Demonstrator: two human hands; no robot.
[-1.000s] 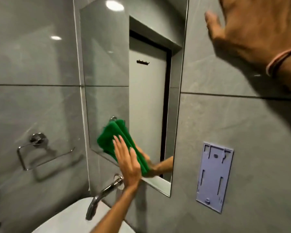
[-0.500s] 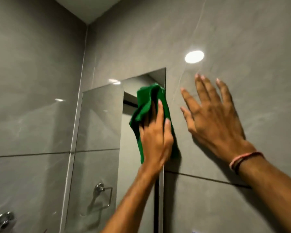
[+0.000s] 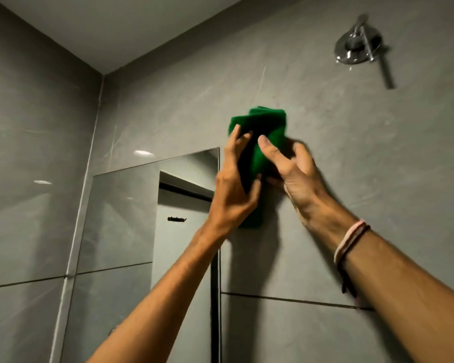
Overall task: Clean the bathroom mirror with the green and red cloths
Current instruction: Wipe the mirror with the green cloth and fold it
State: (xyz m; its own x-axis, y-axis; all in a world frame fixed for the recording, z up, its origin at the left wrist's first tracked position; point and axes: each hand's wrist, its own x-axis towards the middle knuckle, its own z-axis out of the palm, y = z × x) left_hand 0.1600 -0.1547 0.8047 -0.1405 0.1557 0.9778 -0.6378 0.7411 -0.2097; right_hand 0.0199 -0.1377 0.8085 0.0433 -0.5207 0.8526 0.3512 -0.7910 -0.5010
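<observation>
The green cloth [image 3: 262, 127] is bunched up against the grey wall, just right of the mirror's top right corner. My left hand [image 3: 233, 187] grips its left side and lower part. My right hand [image 3: 294, 169], with bands on the wrist, pinches its right side between thumb and fingers. The mirror [image 3: 123, 218] hangs on the wall to the left, below the cloth, and reflects a doorway and a hook. No red cloth is in view.
A chrome shower fitting [image 3: 358, 47] sticks out of the wall at the upper right. Grey tiled walls meet in a corner [image 3: 100, 106] left of the mirror. The ceiling shows at the top left.
The cloth went from the mirror's lower part up past its top right corner onto the wall. My right hand left the wall and took hold of the cloth. The view tilted upward.
</observation>
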